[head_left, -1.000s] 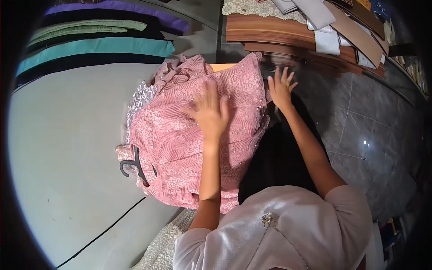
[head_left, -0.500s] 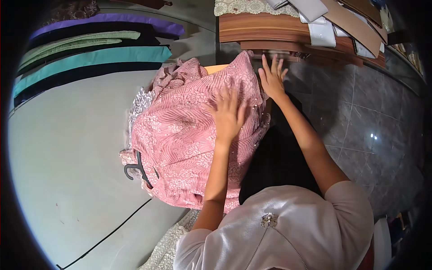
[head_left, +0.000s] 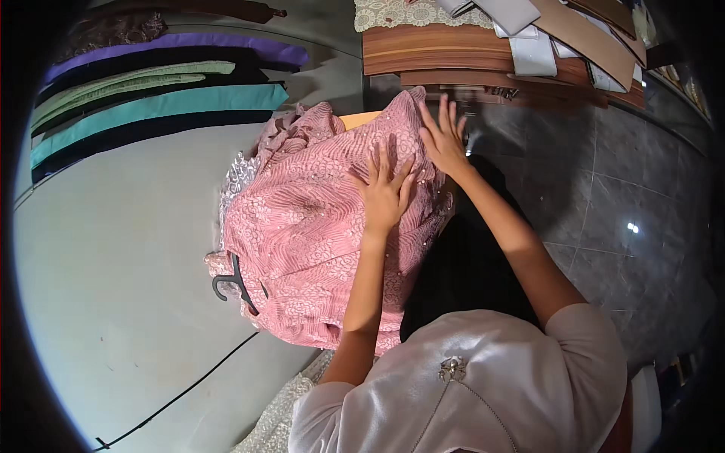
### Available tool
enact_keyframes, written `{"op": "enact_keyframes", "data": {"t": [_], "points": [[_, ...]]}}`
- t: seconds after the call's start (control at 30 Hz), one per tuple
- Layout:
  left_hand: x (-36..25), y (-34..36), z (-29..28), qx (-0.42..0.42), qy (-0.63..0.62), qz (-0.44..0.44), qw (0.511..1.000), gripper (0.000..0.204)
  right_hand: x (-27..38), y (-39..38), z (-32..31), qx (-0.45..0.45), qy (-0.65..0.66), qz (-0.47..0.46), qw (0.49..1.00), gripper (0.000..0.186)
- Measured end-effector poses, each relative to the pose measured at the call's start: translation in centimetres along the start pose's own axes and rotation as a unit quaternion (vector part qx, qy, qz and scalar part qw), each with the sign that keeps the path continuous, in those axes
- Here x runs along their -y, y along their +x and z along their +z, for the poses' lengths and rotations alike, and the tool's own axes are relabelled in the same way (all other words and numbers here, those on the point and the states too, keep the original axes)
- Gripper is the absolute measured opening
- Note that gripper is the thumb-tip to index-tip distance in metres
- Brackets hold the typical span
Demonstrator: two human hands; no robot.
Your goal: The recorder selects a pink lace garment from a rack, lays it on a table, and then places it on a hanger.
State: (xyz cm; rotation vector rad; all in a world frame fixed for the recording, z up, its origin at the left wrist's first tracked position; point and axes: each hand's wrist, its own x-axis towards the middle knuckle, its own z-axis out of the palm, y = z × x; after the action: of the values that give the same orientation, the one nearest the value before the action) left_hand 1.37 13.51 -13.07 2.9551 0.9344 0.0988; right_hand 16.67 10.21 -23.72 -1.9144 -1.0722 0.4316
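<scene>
A pink lace garment [head_left: 302,226] with small beads is spread out in front of me. My left hand [head_left: 387,192] lies on it with fingers spread. At its right edge my right hand [head_left: 445,140] is open, fingers apart, along the border of the cloth. A dark hanger [head_left: 236,285] pokes out of the garment's left end, its hook bare. Beneath the far side shows a piece of yellow-orange surface [head_left: 359,119]. Silvery-grey lace [head_left: 239,180] sticks out at the left, and what it belongs to is hidden under the pink cloth.
Folded turquoise [head_left: 166,109], green [head_left: 143,79] and purple [head_left: 189,44] cloths hang at the far left. A wooden table [head_left: 430,49] with a lace cover and fabric pieces [head_left: 532,57] stands beyond my right hand. White lace cloth [head_left: 279,411] lies by my left elbow.
My right hand has shifted left onto the garment's right edge. The left hand stays on the cloth, its fingers a little more spread. The view has shifted slightly.
</scene>
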Motion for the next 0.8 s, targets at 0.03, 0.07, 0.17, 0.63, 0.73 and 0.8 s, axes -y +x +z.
{"op": "enact_keyframes", "data": {"t": [0.03, 0.07, 0.17, 0.63, 0.73, 0.8], "points": [[-0.2, -0.2, -0.4, -0.005, 0.009, -0.009, 1.000, 0.038, 0.5, 0.9, 0.0, -0.022, 0.034, -0.035, 0.999, 0.049], [-0.3, -0.5, -0.8, -0.011, 0.018, -0.020, 1.000, 0.039, 1.4, 1.8, -0.6, -0.008, 0.063, -0.058, 0.996, 0.048], [-0.2, -1.2, -2.4, -0.061, 0.041, -0.062, 0.995, 0.041, 0.8, 3.4, -1.0, 0.054, -0.135, -0.047, 0.988, 0.049], [11.1, -8.5, -9.5, -0.031, 0.167, -0.386, 0.907, 0.044, 20.1, 1.3, 5.8, 0.113, 0.108, -0.256, 0.954, 0.053], [10.4, -9.2, -9.3, -0.040, 0.165, -0.368, 0.914, 0.046, 19.8, 0.4, 7.4, 0.219, 0.058, -0.321, 0.920, 0.049], [9.8, -10.4, -9.9, -0.046, 0.177, -0.382, 0.906, 0.048, 19.0, 0.2, 6.2, 0.295, -0.053, -0.274, 0.914, 0.048]]}}
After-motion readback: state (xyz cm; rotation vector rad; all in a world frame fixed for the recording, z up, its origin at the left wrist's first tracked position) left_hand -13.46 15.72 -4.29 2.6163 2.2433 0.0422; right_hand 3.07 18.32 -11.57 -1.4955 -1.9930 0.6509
